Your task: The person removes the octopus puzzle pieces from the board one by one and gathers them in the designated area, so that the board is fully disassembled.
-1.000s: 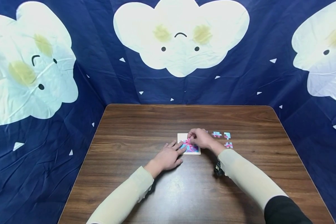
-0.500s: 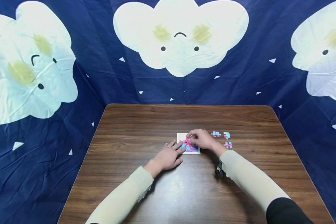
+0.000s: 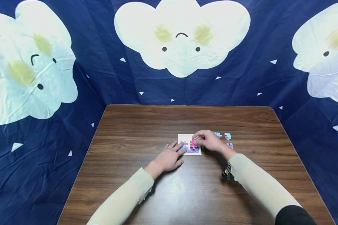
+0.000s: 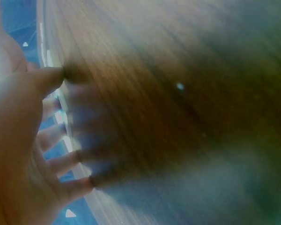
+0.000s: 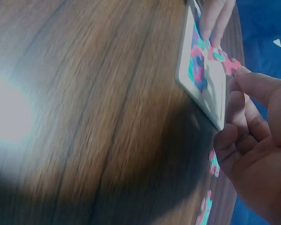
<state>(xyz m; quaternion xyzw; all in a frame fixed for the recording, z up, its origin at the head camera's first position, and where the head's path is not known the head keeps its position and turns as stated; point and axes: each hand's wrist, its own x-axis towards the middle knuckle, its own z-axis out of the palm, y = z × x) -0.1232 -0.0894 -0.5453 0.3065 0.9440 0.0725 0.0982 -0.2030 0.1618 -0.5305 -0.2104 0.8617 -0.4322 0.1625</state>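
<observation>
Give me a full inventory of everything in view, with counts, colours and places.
table: one, brown wood grain, under everything
puzzle board: one, whitish, on the table
fitted pieces: count partly hidden, blue, purple and pink, in the board
held piece: one, mostly pink, pinched by the right hand at the board
loose pieces: at least three, pink and light blue, right of the board
backdrop: navy fabric, behind and beside the table
clouds: three, white with yellow cheeks, on the backdrop
triangles: several, white, on the backdrop
wrist device: one, blackish, at the right wrist
sleeves: two, cream, on the forearms
left hand: one, fingers on the board's left side
right hand: one, at the board's right side
</observation>
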